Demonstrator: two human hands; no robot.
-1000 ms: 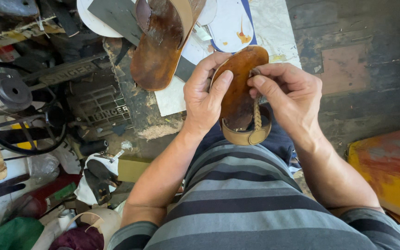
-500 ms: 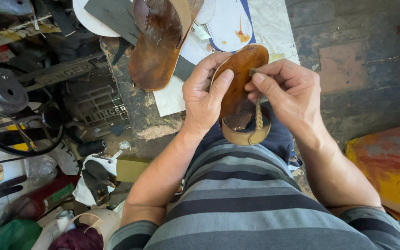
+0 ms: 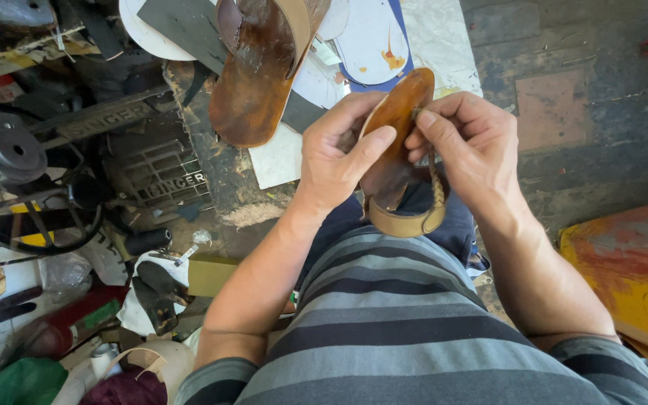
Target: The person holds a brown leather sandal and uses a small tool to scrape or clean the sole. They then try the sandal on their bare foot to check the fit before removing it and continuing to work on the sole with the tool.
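The left hand (image 3: 335,154) is gripping a brown sandal (image 3: 397,139) over the lap, while the right hand (image 3: 474,142) is pinching its braided strap (image 3: 438,191). The strap appears attached; a second sandal (image 3: 256,75) is waiting on the floor.
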